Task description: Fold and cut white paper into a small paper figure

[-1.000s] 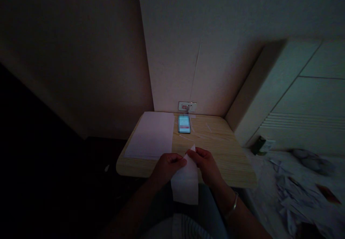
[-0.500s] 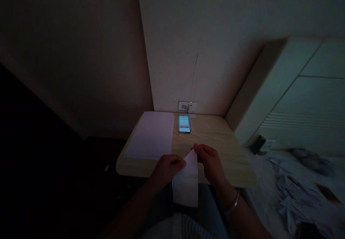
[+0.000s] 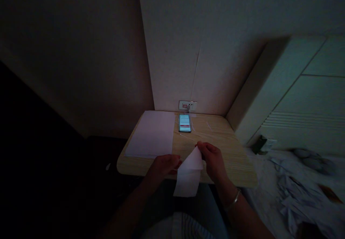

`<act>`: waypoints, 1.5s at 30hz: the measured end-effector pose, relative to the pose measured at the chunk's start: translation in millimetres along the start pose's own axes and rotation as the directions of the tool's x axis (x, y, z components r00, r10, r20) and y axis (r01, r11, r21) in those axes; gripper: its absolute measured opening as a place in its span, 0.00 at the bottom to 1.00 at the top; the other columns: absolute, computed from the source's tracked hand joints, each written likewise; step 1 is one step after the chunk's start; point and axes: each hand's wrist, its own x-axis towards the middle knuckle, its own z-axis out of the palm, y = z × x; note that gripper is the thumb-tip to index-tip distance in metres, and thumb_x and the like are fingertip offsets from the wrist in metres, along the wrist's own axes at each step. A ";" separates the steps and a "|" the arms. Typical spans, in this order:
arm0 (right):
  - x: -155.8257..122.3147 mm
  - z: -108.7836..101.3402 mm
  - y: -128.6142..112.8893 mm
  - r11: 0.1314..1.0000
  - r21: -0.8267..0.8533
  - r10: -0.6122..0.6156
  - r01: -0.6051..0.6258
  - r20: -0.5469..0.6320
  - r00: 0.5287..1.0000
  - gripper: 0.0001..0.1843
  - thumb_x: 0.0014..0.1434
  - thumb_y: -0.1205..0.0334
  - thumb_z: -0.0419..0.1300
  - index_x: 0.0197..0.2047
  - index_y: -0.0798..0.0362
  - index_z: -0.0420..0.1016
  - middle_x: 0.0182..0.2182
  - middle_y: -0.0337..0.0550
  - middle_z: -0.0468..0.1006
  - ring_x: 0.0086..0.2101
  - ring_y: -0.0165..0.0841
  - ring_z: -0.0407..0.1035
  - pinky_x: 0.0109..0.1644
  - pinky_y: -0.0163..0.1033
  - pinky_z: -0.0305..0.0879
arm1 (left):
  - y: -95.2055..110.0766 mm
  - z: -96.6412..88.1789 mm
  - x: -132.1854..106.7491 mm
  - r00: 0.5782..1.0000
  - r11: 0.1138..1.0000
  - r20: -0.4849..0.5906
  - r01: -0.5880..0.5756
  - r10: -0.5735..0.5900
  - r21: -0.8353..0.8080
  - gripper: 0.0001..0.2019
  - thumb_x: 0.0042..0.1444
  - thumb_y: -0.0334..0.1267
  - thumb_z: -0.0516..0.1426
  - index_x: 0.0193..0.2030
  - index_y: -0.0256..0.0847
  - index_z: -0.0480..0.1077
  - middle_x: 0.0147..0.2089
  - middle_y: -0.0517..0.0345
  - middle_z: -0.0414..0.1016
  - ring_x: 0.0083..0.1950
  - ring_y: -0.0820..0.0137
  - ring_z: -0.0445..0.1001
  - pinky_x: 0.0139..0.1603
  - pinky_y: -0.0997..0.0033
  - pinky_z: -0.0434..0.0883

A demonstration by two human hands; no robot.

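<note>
Paper (image 3: 188, 176) higher, between left hand (image 3: 163, 165), right hand (image 3: 214, 160)

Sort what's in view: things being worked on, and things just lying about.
In hand: small paper sheet, pinched by left hand and right hand.
Lying about: white sheets on the table, lit phone, wall socket, crumpled papers at right.

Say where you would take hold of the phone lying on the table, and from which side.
Grip the phone by its two long edges, coming from above. It lies flat, screen up, and its narrow width should fit between thumb and fingers. A sheet lies close on its left, so the right edge looks freer.
</note>
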 end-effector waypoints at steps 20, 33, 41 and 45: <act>-26.3 18.4 21.9 0.974 -0.201 -0.104 0.107 0.025 0.994 0.10 0.51 0.55 0.62 0.32 0.53 0.69 0.24 0.39 0.73 0.23 0.30 0.65 0.26 0.34 0.61 | -7.3 12.1 12.6 0.995 0.997 -0.087 0.034 -0.040 -0.065 0.17 0.39 0.49 0.63 0.24 0.33 0.71 0.20 0.62 0.67 0.21 0.77 0.61 0.24 0.76 0.56; -34.0 13.9 24.8 0.505 -0.527 -0.614 0.684 0.337 0.713 0.15 0.57 0.73 0.52 0.44 0.50 0.73 0.36 0.45 0.71 0.37 0.34 0.69 0.40 0.38 0.70 | -1.5 12.5 5.5 0.997 0.983 0.038 -0.054 0.062 -0.173 0.20 0.50 0.53 0.57 0.34 0.34 0.74 0.25 0.58 0.73 0.26 0.73 0.68 0.27 0.74 0.62; -38.4 14.3 20.4 0.544 -0.538 -0.512 0.644 0.396 0.762 0.17 0.61 0.65 0.53 0.53 0.48 0.69 0.40 0.47 0.68 0.38 0.34 0.68 0.41 0.40 0.69 | 0.5 5.5 5.3 0.970 0.955 -0.010 -0.238 0.243 0.178 0.23 0.50 0.39 0.59 0.54 0.34 0.67 0.54 0.46 0.71 0.54 0.61 0.68 0.55 0.65 0.62; -36.2 8.1 5.6 0.730 -0.434 -0.326 0.528 0.457 0.827 0.21 0.62 0.61 0.53 0.58 0.44 0.63 0.44 0.46 0.67 0.39 0.32 0.68 0.36 0.35 0.69 | -0.1 -3.6 7.1 0.955 0.927 0.105 -0.296 0.278 0.230 0.20 0.52 0.34 0.56 0.52 0.36 0.66 0.52 0.48 0.72 0.52 0.63 0.70 0.53 0.66 0.64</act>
